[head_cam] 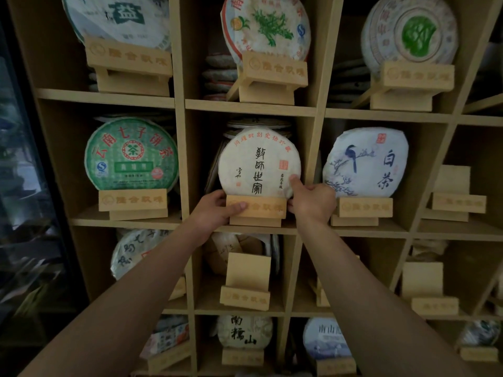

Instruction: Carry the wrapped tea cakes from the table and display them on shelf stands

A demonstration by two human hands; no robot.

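Observation:
A white wrapped tea cake (258,164) with black characters stands upright on a wooden stand (258,209) in the middle cubby of the shelf. My left hand (217,210) grips the stand's left end, thumb across its front. My right hand (310,200) holds the stand's right end, with its thumb pressed on the cake's lower right edge. More wrapped cakes are stacked behind this one.
Neighbouring cubbies hold a green cake (132,156) and a bird-print white cake (366,163) on stands. Empty stands sit at the right (454,197), below centre (246,284) and lower right (424,289). A dark glass cabinet (24,186) flanks the left.

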